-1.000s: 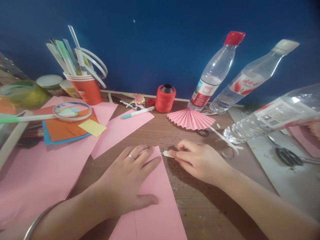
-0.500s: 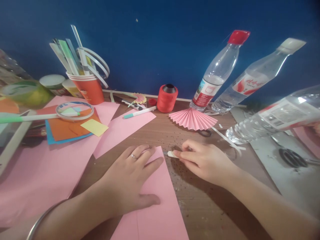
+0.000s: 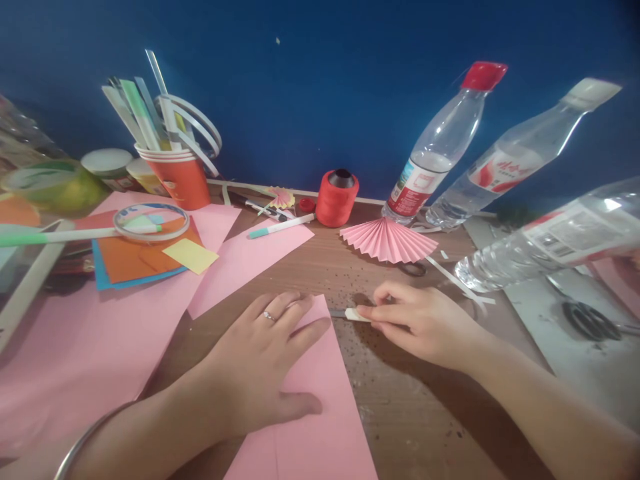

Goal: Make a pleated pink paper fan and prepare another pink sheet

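My left hand (image 3: 273,357) lies flat with spread fingers on a sheet of pink paper (image 3: 315,427), pressing it to the brown table. A lengthwise crease line shows on the sheet. In my right hand (image 3: 420,323) is a small knife (image 3: 357,315) with a pale handle, pinched between thumb and fingers. Its thin grey blade points left and meets the paper's right edge near the top corner; whether the tip is under the sheet is hidden. Beyond my right hand stands a pleated pink paper fan (image 3: 389,240).
Three water bottles, among them a red-capped bottle (image 3: 435,147), stand at the right. A red thread spool (image 3: 337,198) and a marker (image 3: 281,225) lie ahead. Left are an orange paper cup (image 3: 183,183) of strips, a tape roll (image 3: 151,235) and coloured paper. Scissors (image 3: 590,320) rest far right.
My right hand has drawn the knife slightly to the right, so more of its blade shows beside the paper edge. My left hand stays on the sheet.
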### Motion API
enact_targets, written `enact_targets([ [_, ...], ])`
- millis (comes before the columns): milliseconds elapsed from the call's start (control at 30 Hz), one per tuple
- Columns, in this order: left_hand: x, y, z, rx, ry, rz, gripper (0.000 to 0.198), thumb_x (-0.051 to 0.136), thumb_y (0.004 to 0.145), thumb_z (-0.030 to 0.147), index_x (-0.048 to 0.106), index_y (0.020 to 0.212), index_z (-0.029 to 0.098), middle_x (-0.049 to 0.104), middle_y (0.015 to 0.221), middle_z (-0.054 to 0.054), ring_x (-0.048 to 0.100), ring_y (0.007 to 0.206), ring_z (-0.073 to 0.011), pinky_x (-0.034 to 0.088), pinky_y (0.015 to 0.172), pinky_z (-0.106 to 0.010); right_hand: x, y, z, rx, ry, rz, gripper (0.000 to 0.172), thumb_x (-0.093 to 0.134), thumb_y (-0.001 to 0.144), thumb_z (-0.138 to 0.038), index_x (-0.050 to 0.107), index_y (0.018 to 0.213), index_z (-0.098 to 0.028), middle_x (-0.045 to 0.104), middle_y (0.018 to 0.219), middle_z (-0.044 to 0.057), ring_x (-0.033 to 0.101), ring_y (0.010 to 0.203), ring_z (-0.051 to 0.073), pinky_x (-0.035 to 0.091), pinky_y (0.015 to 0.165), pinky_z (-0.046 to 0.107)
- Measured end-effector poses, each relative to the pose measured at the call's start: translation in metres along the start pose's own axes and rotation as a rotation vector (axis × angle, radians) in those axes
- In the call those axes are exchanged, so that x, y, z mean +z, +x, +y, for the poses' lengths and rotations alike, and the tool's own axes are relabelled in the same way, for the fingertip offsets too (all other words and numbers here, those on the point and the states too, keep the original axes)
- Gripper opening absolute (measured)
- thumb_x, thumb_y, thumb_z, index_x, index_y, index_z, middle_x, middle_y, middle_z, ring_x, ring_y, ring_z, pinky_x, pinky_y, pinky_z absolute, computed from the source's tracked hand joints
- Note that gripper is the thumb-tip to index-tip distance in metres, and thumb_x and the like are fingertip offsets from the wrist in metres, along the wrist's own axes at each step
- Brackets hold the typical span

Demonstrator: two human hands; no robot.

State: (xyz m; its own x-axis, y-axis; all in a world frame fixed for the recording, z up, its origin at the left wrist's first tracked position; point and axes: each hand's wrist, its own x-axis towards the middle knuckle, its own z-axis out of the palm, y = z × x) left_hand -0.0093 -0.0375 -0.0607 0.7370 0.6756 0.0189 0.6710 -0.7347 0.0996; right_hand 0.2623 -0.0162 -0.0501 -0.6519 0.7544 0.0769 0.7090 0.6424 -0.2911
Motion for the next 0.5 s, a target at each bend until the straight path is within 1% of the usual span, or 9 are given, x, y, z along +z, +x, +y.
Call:
enact_targets([
  [100,0.0004,0.0,0.0006,-0.015,-0.001,-0.003,0.089,0.048,0.072,0.07,0.034,0.138,0.013,0.043,0.138,-0.012,0.036,0.123,-0.0324,0.027,0.101,-0.047,-0.0003,-0.0001,-0.0016,-0.005,-0.004,-0.014,0.027,0.047,0.089,-0.024,0.067,0.105,-0.031,0.058,0.088,0.0,0.052,0.06,0.007,0.037,0.055,0.02],
  [133,0.0002,0.0003,0.0009,-0.021,-0.002,-0.008,0.092,0.05,0.071,0.069,0.031,0.139,0.011,0.043,0.138,-0.012,0.036,0.123,-0.0323,0.027,0.102,-0.046,0.0,0.0001,-0.0019,-0.005,-0.011,-0.012,0.026,0.046,0.089,-0.025,0.067,0.104,-0.031,0.058,0.088,0.0,0.052,0.06,0.007,0.036,0.054,0.02],
  [300,-0.0013,0.0014,0.0015,-0.031,-0.025,-0.035,0.092,0.051,0.07,0.068,0.029,0.141,0.013,0.042,0.138,-0.01,0.034,0.123,-0.0315,0.027,0.102,-0.046,0.004,0.0018,-0.0029,0.008,-0.043,0.001,0.025,0.046,0.09,-0.026,0.069,0.101,-0.028,0.059,0.088,0.001,0.052,0.06,0.008,0.036,0.054,0.021],
  [500,-0.0001,0.0006,0.0012,-0.026,-0.024,-0.027,0.091,0.051,0.071,0.067,0.028,0.141,0.013,0.041,0.139,-0.012,0.033,0.125,-0.0329,0.027,0.102,-0.048,0.0062,0.0022,-0.0051,0.012,-0.062,0.007,0.027,0.046,0.089,-0.024,0.068,0.104,-0.028,0.058,0.09,0.001,0.054,0.061,0.007,0.038,0.056,0.021],
])
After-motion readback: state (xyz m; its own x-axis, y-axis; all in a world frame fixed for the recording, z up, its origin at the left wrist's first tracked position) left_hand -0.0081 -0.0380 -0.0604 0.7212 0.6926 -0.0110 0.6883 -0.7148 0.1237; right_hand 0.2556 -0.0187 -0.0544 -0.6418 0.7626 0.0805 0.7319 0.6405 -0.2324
